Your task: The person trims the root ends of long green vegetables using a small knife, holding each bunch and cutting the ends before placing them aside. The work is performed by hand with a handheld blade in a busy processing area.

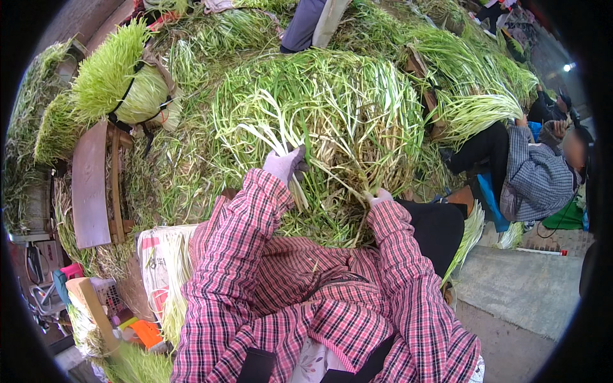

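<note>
My left hand (286, 165), in a pale thin glove with dark fingertips, is closed around a small bunch of pale leafy stalks (268, 133). The stalks fan out above the fist, and their other ends stick out below it. To its right, my right hand (378, 197) pinches thin yellowish stems (342, 182) at the near edge of a large heap of green stalks (316, 86). The heap's near part is brown and dry. Loose green leaves lie between my two hands.
A strapped bundle of yellow-green stalks (143, 95) stands at the left, above a wooden bench (91, 186). Pale stalks (175, 287) lie over a white sack by my left side. At the right a seated co-worker (541, 177) holds a bunch (483, 112). Another person's legs (311, 24) are beyond the heap.
</note>
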Motion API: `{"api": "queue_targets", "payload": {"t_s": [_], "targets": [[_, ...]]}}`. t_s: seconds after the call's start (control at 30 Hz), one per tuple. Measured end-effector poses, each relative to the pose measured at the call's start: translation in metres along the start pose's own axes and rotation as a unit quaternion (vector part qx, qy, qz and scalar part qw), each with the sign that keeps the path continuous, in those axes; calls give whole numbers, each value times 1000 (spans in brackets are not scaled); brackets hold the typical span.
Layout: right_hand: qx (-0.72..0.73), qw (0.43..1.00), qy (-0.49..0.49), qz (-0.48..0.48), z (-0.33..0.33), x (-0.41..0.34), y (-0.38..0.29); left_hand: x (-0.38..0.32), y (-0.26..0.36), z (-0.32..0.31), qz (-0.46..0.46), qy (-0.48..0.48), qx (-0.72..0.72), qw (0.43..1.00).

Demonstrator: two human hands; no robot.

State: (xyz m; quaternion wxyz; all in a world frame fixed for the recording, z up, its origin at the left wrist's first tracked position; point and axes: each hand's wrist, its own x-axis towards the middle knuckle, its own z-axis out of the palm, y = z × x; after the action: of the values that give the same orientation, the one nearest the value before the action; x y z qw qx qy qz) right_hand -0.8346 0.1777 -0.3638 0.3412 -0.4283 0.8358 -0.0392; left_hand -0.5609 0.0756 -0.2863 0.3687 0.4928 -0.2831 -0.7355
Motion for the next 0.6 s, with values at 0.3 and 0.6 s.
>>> {"api": "queue_targets", "payload": {"t_s": [0.3, 0.6], "targets": [[-57, 958, -93, -266, -36, -54, -71, -7, 4, 6, -96, -37, -71, 992], [193, 957, -106, -188, -9, -58, -80, -24, 19, 12, -39, 143, 367, 918]]}}
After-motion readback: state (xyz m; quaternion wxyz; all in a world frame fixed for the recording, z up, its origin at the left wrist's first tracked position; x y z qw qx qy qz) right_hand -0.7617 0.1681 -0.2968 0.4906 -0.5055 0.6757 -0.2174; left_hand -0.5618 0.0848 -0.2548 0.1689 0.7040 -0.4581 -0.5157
